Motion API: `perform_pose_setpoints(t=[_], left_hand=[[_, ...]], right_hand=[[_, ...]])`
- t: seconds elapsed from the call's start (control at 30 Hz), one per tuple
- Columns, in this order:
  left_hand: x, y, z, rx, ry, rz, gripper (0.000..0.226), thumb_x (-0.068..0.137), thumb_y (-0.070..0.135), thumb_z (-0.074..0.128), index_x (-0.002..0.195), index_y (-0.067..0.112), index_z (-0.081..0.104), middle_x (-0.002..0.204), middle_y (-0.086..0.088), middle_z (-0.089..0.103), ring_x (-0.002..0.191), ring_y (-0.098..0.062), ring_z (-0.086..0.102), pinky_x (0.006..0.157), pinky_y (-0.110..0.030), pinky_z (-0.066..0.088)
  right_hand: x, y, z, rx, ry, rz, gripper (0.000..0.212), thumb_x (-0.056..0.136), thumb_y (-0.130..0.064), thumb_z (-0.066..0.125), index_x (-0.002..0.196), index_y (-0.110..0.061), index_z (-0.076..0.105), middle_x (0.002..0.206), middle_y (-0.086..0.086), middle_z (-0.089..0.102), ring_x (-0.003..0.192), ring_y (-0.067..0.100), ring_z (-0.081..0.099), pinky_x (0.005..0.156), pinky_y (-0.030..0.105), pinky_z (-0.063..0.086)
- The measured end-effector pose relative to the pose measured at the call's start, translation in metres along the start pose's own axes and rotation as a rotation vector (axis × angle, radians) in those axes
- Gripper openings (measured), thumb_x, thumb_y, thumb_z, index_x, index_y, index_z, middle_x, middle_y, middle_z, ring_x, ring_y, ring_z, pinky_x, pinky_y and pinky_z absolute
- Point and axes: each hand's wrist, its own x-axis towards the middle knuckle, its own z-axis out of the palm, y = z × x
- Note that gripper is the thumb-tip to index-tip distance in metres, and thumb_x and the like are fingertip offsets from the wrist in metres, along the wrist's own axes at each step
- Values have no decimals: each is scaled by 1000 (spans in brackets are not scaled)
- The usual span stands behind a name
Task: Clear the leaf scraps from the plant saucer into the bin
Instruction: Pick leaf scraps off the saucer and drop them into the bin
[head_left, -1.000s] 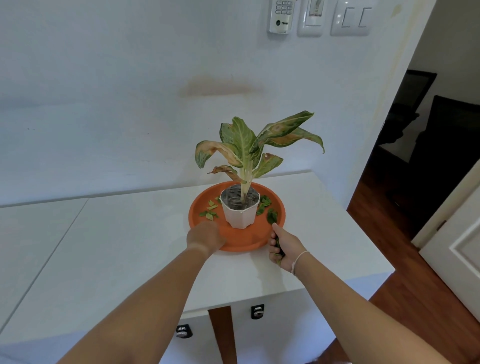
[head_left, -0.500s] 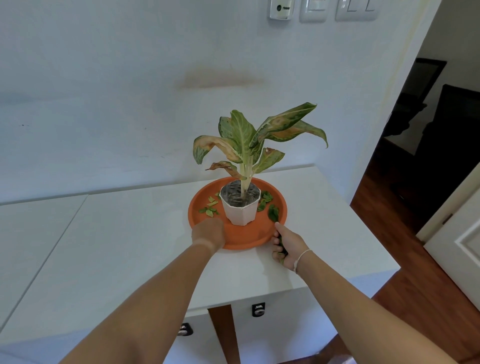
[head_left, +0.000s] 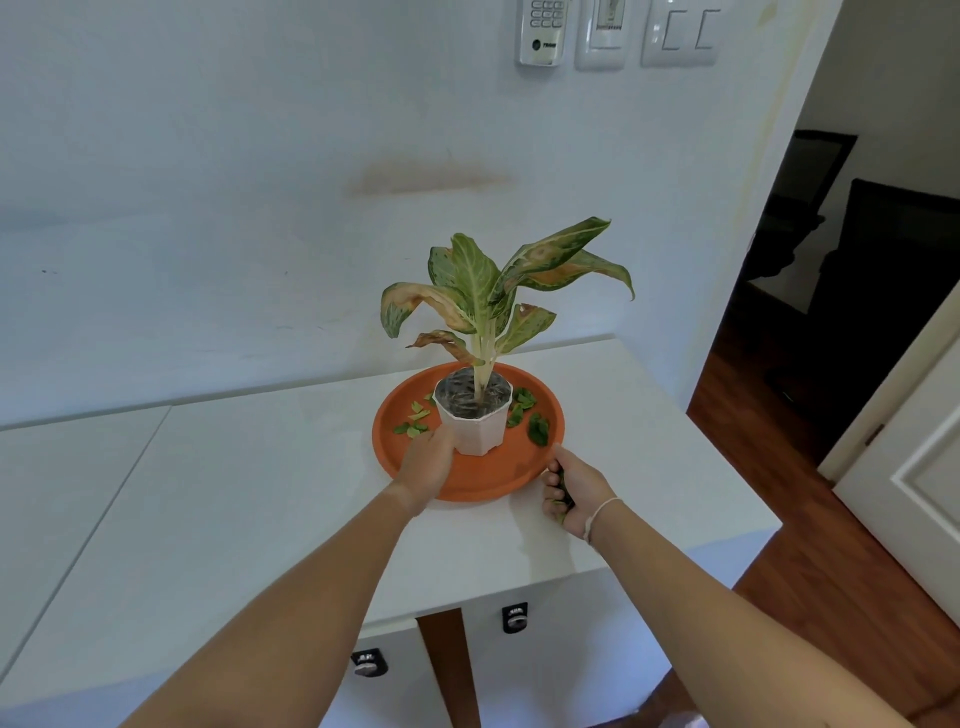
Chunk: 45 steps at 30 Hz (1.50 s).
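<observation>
An orange plant saucer (head_left: 498, 478) sits on the white table, with a white pot (head_left: 475, 426) and its leafy plant (head_left: 488, 291) in the middle. Green leaf scraps lie in the saucer: a small cluster on the left (head_left: 413, 421) and several on the right (head_left: 535, 428). My left hand (head_left: 428, 462) rests over the saucer's front left, fingers against the pot's base; whether it holds a scrap is hidden. My right hand (head_left: 571, 491) is closed on a bunch of green leaf scraps (head_left: 563, 493), thumb at the saucer's right rim. No bin is in view.
The white table (head_left: 260, 519) ends close to the right of the saucer, with a wooden floor (head_left: 810, 519) below. A wall stands right behind the plant. A dark doorway (head_left: 857, 286) and a white door (head_left: 924, 467) are on the right.
My left hand slid forward over the saucer to the base of the pot. My right hand stays closed on its scraps at the right rim. The camera shifted slightly.
</observation>
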Motion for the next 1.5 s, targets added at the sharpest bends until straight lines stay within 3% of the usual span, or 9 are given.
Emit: perform_pose_setpoints(t=[0.13,0.47,0.87,1.03,1.23,1.5], left_hand=[[-10,2,15,-142,-137,-58,25,85,15,32,60,21,26,55,4,24,45,-9,17,38,-19,15],[-28,8,83,-335,-415,-146,24,84,10,33,62,18,32,47,7,24,37,-7,18,35,-17,14],[-80,45,233,-275,-549,-187,24,85,5,34,63,13,39,52,0,35,47,-13,32,36,-16,28],[-105,47,312,-263,-652,-270,28,84,4,34,59,15,38,45,4,33,40,-10,32,34,-14,24],[-117,18,377,-223,-712,-397,27,82,3,32,58,15,38,44,5,33,33,-7,26,33,-15,17],[-114,-77,447,-97,-726,-654,30,80,5,20,56,16,34,37,8,24,28,-6,18,34,-13,9]], right_hand=[[-14,1,-3,78,14,-21,39,96,-32,47,61,-17,38,42,-4,35,29,8,26,31,14,20],[-42,6,-54,295,107,-113,39,96,-35,50,63,-16,41,41,-5,34,29,8,26,33,14,20],[-96,-23,-197,445,251,-202,41,93,-42,52,64,-15,43,46,-4,33,30,5,26,31,15,21],[-107,-29,-275,536,318,-181,45,92,-47,51,61,-16,39,46,-5,30,28,6,24,28,15,20],[-109,-5,-346,586,429,-109,47,93,-49,47,59,-18,36,50,-5,27,29,6,23,29,14,17],[-78,87,-420,715,587,20,52,95,-54,36,58,-17,35,44,-4,30,28,9,23,30,13,15]])
